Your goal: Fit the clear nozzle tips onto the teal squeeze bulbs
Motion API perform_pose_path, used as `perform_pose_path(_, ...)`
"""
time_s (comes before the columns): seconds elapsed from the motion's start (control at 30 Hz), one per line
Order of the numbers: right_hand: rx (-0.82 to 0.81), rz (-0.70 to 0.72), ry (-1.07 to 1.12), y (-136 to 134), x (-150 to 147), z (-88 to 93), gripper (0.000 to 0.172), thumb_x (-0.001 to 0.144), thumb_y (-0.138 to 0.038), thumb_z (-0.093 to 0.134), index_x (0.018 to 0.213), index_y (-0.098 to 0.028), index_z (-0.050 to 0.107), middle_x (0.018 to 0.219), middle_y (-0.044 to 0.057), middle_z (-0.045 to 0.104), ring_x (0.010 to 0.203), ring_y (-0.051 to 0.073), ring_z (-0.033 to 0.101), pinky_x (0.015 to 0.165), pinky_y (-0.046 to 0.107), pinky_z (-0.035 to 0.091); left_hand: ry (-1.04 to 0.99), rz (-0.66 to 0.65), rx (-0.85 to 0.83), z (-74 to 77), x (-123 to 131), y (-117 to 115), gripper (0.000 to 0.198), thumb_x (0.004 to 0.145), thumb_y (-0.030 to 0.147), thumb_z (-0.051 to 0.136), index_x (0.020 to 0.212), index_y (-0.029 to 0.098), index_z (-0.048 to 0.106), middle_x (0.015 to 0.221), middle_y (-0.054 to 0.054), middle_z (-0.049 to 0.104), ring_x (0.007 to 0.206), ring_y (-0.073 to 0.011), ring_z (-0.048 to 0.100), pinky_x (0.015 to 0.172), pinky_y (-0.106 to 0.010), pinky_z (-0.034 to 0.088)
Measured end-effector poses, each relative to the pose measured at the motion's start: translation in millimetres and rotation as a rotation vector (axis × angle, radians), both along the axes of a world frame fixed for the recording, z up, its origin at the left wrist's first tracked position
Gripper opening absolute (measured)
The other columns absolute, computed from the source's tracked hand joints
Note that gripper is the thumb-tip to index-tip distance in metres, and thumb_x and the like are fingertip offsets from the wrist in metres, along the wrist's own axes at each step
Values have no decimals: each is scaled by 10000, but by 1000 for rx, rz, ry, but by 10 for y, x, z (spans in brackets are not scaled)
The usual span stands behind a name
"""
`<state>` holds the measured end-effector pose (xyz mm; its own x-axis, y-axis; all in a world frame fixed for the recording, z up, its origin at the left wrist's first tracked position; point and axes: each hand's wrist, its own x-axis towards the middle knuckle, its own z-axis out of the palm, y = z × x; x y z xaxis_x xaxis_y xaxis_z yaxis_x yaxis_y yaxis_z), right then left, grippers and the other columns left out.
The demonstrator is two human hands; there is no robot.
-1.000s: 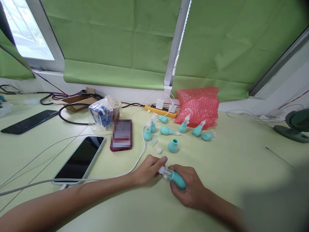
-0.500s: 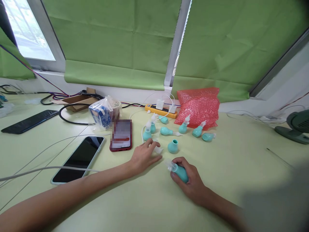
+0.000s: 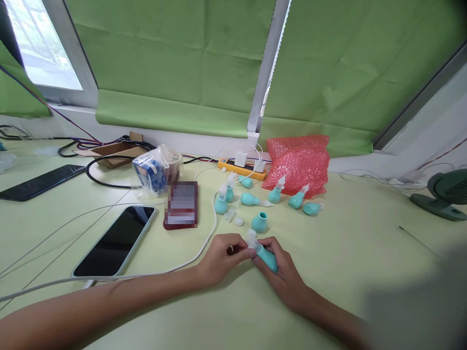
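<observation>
My right hand [image 3: 286,274] is wrapped round a teal bulb nasal aspirator [image 3: 267,260], tilted with its clear nozzle [image 3: 251,238] pointing up and left. At that nozzle my left hand [image 3: 223,257] pinches with thumb and forefinger; the exact contact is partly hidden by the fingers. Just beyond both hands stands a teal bulb [image 3: 259,222] with an open neck and no nozzle. Two small clear pieces lie left of it, a squarish one [image 3: 229,215] and a round one [image 3: 239,221]. Several more aspirators [image 3: 275,194] stand or lie farther back.
A red bubble-wrap bag [image 3: 299,165] and a yellow power strip [image 3: 242,169] sit at the back. To the left are a red phone [image 3: 181,205], a black-screened phone [image 3: 115,241] and a plastic-wrapped package [image 3: 156,170]. A white cable [image 3: 207,238] runs past my left arm. A small fan [image 3: 445,194] stands far right.
My left hand has come back toward me and right, from the small clear pieces to the nozzle of the held aspirator. My right hand keeps its grip on the bulb.
</observation>
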<state>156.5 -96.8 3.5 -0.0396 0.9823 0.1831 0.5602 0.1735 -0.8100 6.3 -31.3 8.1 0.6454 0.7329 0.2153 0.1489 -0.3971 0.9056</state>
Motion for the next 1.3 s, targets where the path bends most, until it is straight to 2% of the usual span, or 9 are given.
perform_pose_path(0.17,-23,-7,-20,-14,-2,2,184,820,-367,386,891,-199,363,729,3,508,612,131,446,554,241,353,-64,-154,-205,-3,-15,41,249,801,324,446,701,118,544,554,33,438,484,-54,346,448,-162,284)
perform_pose_path(0.27,-26,5,-34,-23,3,-6,175,827,-358,371,893,-197,353,716,-1,501,587,125,430,544,242,350,-65,-185,-221,5,-29,28,252,820,328,406,725,120,513,553,37,432,469,-50,340,433,-158,282)
perform_pose_path(0.37,-26,13,-59,-39,4,-17,165,828,-328,374,922,-193,358,715,1,511,603,130,445,565,252,366,-47,-152,-131,10,-31,-1,231,821,298,394,709,121,491,554,36,434,490,-56,357,445,-158,300)
perform_pose_path(0.47,4,-24,-44,-48,-6,-37,161,802,-311,424,904,-192,384,714,5,530,621,135,479,568,251,385,1,-59,-4,-1,-25,-17,193,798,247,412,688,122,509,558,36,442,495,-56,346,450,-157,309)
perform_pose_path(0.6,109,-105,30,-21,-29,-73,167,749,-302,504,789,-198,380,715,7,564,613,127,522,541,224,404,-33,85,58,-22,-18,-19,158,747,232,491,832,129,575,628,3,531,556,-82,452,485,-168,387)
perform_pose_path(0.73,221,-118,-1,10,-47,-95,194,723,-274,529,736,-204,349,674,-2,574,566,117,532,521,213,416,-135,24,123,-28,-29,-23,154,711,242,572,813,146,634,746,-51,620,641,-121,543,529,-192,450)
perform_pose_path(0.93,355,-120,-230,-10,-43,-172,183,733,-295,516,815,-198,384,726,29,578,603,141,562,550,251,450,-203,60,272,-35,-46,-45,171,770,207,516,748,128,666,683,-65,633,619,-126,553,571,-216,437)
perform_pose_path(1.07,421,-91,-289,-22,-36,-210,190,745,-283,499,886,-193,408,766,43,579,663,151,579,591,264,470,-156,90,195,-22,-39,-38,222,782,227,494,670,139,665,603,-39,606,543,-102,509,502,-197,411)
perform_pose_path(1.3,211,-92,-101,-6,-51,-105,150,728,-287,514,745,-204,390,712,24,569,584,124,532,565,259,464,-206,91,-141,-30,-27,7,180,690,273,592,697,104,653,638,-50,596,513,-96,496,431,-189,435)
